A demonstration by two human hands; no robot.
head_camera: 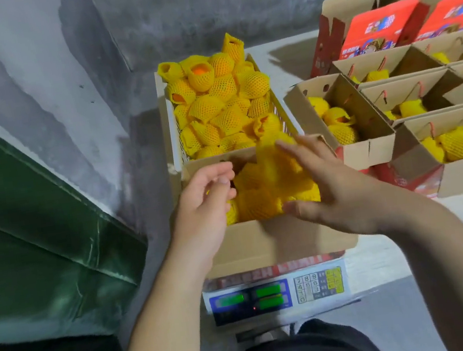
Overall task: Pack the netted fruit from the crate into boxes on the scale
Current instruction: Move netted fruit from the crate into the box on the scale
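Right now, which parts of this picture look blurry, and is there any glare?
Head view: the right hand and the netted fruit at its fingertips are smeared by motion; the scale display is soft, digits unreadable; the crate fruit is sharp; the wide lens bends the edges; no strong glare.

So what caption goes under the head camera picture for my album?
Both hands, left and right, settle netted fruit into the box on the scale.

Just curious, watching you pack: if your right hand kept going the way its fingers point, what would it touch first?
Probably the yellow foam-netted fruit in the brown cardboard box on the scale; the right hand points left over it, though motion blur hides the height.
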